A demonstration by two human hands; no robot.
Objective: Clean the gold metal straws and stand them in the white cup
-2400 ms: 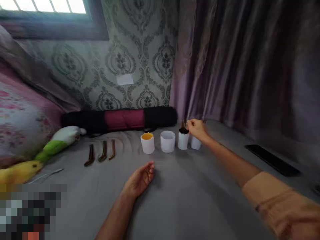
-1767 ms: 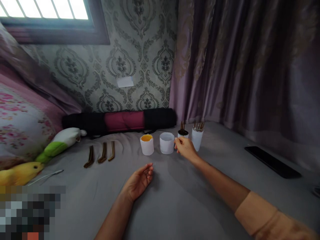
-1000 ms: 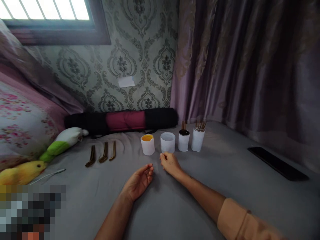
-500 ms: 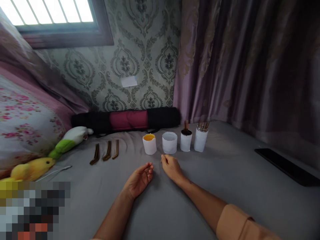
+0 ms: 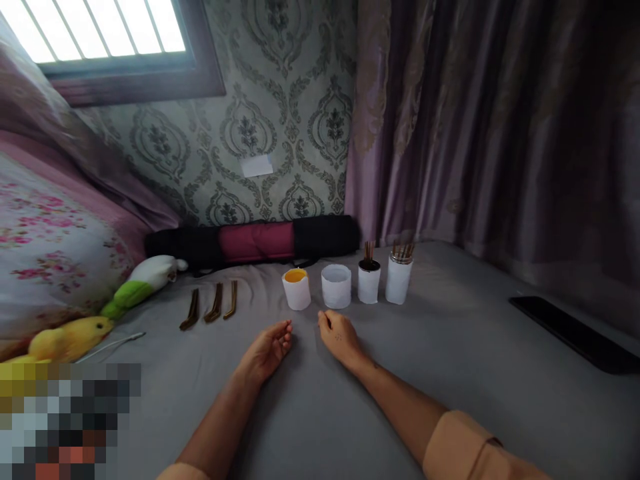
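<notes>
My left hand (image 5: pixel 269 347) rests palm inward on the grey sheet, fingers loosely bent and holding nothing. To its right lies my right hand (image 5: pixel 340 337), curled into a loose fist with no object showing in it. Just beyond the hands stands a row of white-wrapped containers. The leftmost cup (image 5: pixel 297 293) is yellow inside, and the wide cup (image 5: pixel 336 293) beside it looks pale inside. A narrower cup (image 5: pixel 369 287) and a taller jar (image 5: pixel 399 283) hold thin brown sticks. Three small bundles of bent brown sticks (image 5: pixel 214 303) lie at the left.
A black and maroon rolled bag (image 5: pixel 257 242) lies along the wall. Soft toys, a white and green one (image 5: pixel 145 277) and a yellow one (image 5: pixel 70 337), sit at left near a white cable (image 5: pixel 113 343). A flat black object (image 5: pixel 570 330) lies at the right.
My left hand has shifted a little to the left, widening the gap between the hands. My right hand keeps its loose fist. The view has turned slightly; the containers have not moved.
</notes>
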